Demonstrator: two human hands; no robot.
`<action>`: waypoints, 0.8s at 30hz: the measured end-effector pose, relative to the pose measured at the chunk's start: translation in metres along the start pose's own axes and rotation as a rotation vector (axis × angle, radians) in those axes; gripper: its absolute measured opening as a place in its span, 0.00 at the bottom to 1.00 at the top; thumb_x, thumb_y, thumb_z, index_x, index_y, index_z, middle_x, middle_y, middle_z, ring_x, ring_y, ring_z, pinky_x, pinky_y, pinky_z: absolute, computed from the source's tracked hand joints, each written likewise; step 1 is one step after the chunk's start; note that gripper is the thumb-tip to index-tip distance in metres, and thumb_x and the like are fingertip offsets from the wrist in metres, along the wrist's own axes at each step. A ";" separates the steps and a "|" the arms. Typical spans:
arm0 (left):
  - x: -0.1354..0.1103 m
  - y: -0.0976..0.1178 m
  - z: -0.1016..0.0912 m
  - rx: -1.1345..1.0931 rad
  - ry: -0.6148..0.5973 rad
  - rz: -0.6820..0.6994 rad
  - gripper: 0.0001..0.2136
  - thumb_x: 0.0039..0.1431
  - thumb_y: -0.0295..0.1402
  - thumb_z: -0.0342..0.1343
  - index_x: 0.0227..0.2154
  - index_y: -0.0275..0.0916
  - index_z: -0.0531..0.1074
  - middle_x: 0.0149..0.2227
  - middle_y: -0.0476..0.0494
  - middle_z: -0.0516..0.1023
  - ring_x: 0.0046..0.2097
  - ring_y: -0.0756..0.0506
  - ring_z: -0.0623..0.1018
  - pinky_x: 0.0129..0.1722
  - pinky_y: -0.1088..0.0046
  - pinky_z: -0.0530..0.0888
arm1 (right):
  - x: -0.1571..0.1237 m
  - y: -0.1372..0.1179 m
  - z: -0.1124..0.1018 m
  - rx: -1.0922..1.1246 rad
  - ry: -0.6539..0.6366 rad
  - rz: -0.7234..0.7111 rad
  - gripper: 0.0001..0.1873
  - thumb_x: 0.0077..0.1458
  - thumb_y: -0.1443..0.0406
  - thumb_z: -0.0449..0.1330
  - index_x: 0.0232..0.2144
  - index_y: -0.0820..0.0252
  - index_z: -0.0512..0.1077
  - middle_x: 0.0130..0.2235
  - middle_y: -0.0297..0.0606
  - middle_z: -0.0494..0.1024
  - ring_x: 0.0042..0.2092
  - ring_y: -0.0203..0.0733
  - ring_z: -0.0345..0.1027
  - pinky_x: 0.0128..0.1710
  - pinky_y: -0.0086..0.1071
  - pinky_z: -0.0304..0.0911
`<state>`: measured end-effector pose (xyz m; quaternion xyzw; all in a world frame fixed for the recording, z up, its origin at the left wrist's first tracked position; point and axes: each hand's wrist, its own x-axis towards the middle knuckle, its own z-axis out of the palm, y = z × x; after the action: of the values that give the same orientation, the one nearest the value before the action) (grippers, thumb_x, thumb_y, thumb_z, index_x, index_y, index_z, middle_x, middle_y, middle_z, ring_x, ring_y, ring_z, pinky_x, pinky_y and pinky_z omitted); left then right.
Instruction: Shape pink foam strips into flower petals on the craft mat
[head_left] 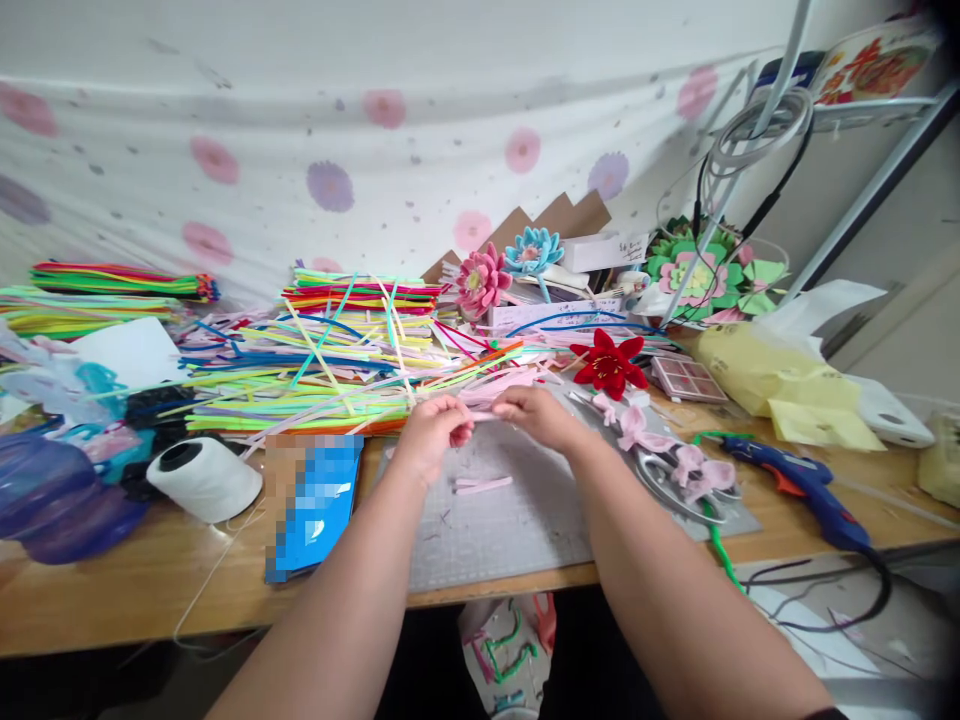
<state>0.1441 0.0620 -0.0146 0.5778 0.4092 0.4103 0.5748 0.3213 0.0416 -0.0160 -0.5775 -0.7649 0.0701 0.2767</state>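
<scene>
Between my two hands a short pale pink pipe cleaner (482,416) is stretched level above the grey cutting mat (495,540). My left hand (439,430) pinches one end with curled fingers. The other end sits between the thumb and fingers of my right hand (536,412). Just below them, a folded pink pipe cleaner piece (482,484) lies on the mat. Several pink fuzzy petal shapes (637,430) lie to the right, some on a pair of scissors (664,485).
Behind my hands lie heaps of coloured pipe cleaners (360,350). A red fuzzy flower (611,364) is beyond the mat. At right rests a blue glue gun (806,485) with its cord. On the left are a white thread cone (206,480) and a blue packet (326,500).
</scene>
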 end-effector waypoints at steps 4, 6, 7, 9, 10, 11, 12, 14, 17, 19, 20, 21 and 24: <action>-0.002 -0.006 -0.001 0.325 -0.194 -0.072 0.01 0.35 0.28 0.53 0.14 0.38 0.68 0.14 0.51 0.69 0.18 0.51 0.67 0.20 0.76 0.60 | -0.002 0.029 -0.004 -0.068 0.012 0.162 0.10 0.56 0.65 0.54 0.34 0.63 0.74 0.33 0.38 0.76 0.34 0.37 0.67 0.33 0.27 0.58; -0.002 -0.008 -0.002 0.486 -0.199 -0.037 0.03 0.33 0.27 0.53 0.11 0.38 0.68 0.12 0.53 0.67 0.18 0.51 0.65 0.20 0.76 0.56 | -0.002 0.034 0.001 -0.127 -0.005 0.219 0.08 0.48 0.65 0.60 0.32 0.62 0.75 0.35 0.41 0.76 0.37 0.41 0.67 0.37 0.30 0.58; -0.002 -0.008 -0.003 0.556 -0.184 -0.011 0.04 0.33 0.27 0.54 0.10 0.39 0.67 0.12 0.54 0.66 0.19 0.51 0.64 0.21 0.76 0.54 | -0.002 0.035 0.004 -0.155 -0.010 0.241 0.09 0.46 0.66 0.62 0.33 0.62 0.75 0.36 0.43 0.75 0.39 0.43 0.67 0.39 0.31 0.58; -0.001 -0.008 -0.004 0.667 -0.135 0.042 0.07 0.36 0.28 0.54 0.09 0.40 0.67 0.11 0.53 0.65 0.20 0.50 0.63 0.22 0.75 0.52 | 0.000 0.032 0.011 -0.208 -0.003 0.286 0.14 0.45 0.66 0.62 0.38 0.63 0.74 0.40 0.46 0.74 0.44 0.47 0.65 0.43 0.34 0.56; -0.001 -0.008 -0.004 0.707 -0.107 0.065 0.08 0.38 0.29 0.54 0.09 0.40 0.67 0.11 0.53 0.65 0.20 0.50 0.63 0.23 0.74 0.52 | 0.001 0.030 0.014 -0.229 0.002 0.306 0.16 0.46 0.66 0.61 0.40 0.63 0.73 0.41 0.47 0.74 0.45 0.48 0.64 0.44 0.35 0.56; 0.000 -0.007 -0.004 0.737 -0.080 0.086 0.08 0.39 0.29 0.53 0.10 0.40 0.67 0.12 0.53 0.65 0.21 0.49 0.64 0.23 0.74 0.52 | 0.002 0.028 0.016 -0.246 0.004 0.324 0.16 0.47 0.66 0.60 0.41 0.63 0.72 0.41 0.48 0.74 0.46 0.48 0.64 0.44 0.36 0.56; 0.000 -0.007 -0.003 0.758 -0.055 0.105 0.09 0.41 0.30 0.53 0.10 0.40 0.67 0.12 0.52 0.66 0.22 0.49 0.65 0.24 0.73 0.52 | 0.003 0.026 0.017 -0.259 0.004 0.338 0.15 0.48 0.66 0.59 0.41 0.63 0.73 0.41 0.48 0.74 0.46 0.49 0.64 0.44 0.36 0.56; 0.001 -0.007 -0.003 0.776 -0.015 0.137 0.09 0.45 0.32 0.52 0.13 0.40 0.68 0.15 0.51 0.69 0.23 0.48 0.67 0.25 0.73 0.54 | 0.004 0.023 0.018 -0.279 -0.001 0.357 0.11 0.49 0.67 0.57 0.37 0.62 0.74 0.40 0.47 0.74 0.46 0.48 0.64 0.42 0.35 0.56; 0.003 -0.008 -0.001 0.747 0.018 0.158 0.10 0.49 0.35 0.51 0.16 0.40 0.68 0.18 0.50 0.72 0.23 0.48 0.70 0.25 0.74 0.58 | 0.004 0.020 0.016 -0.283 0.000 0.367 0.09 0.51 0.70 0.53 0.31 0.61 0.74 0.40 0.46 0.74 0.44 0.47 0.65 0.39 0.33 0.56; 0.004 -0.010 -0.001 0.702 0.021 0.156 0.10 0.51 0.37 0.49 0.18 0.40 0.68 0.20 0.50 0.74 0.22 0.49 0.72 0.25 0.75 0.61 | 0.003 0.019 0.015 -0.263 0.006 0.374 0.10 0.52 0.70 0.51 0.32 0.61 0.73 0.39 0.45 0.75 0.42 0.44 0.66 0.37 0.32 0.56; 0.005 -0.011 0.000 0.676 0.021 0.153 0.10 0.51 0.37 0.49 0.19 0.40 0.68 0.20 0.50 0.74 0.22 0.49 0.72 0.25 0.75 0.62 | 0.003 0.018 0.015 -0.247 0.007 0.375 0.10 0.53 0.70 0.51 0.33 0.61 0.73 0.38 0.43 0.75 0.40 0.43 0.67 0.36 0.31 0.56; 0.005 -0.013 0.000 0.651 0.023 0.149 0.10 0.51 0.37 0.49 0.20 0.40 0.68 0.21 0.50 0.75 0.22 0.49 0.73 0.24 0.75 0.63 | 0.004 0.017 0.016 -0.228 0.009 0.372 0.10 0.53 0.70 0.51 0.34 0.60 0.72 0.37 0.42 0.75 0.40 0.42 0.67 0.36 0.31 0.56; 0.006 -0.017 0.000 0.580 0.038 0.136 0.09 0.50 0.37 0.50 0.20 0.39 0.69 0.21 0.50 0.75 0.22 0.49 0.74 0.23 0.76 0.64 | 0.006 0.016 0.021 -0.164 0.022 0.351 0.06 0.52 0.67 0.55 0.32 0.59 0.72 0.38 0.41 0.75 0.44 0.43 0.65 0.40 0.31 0.56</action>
<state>0.1457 0.0679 -0.0313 0.7361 0.4804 0.3248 0.3491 0.3234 0.0562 -0.0381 -0.7232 -0.6527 0.0486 0.2206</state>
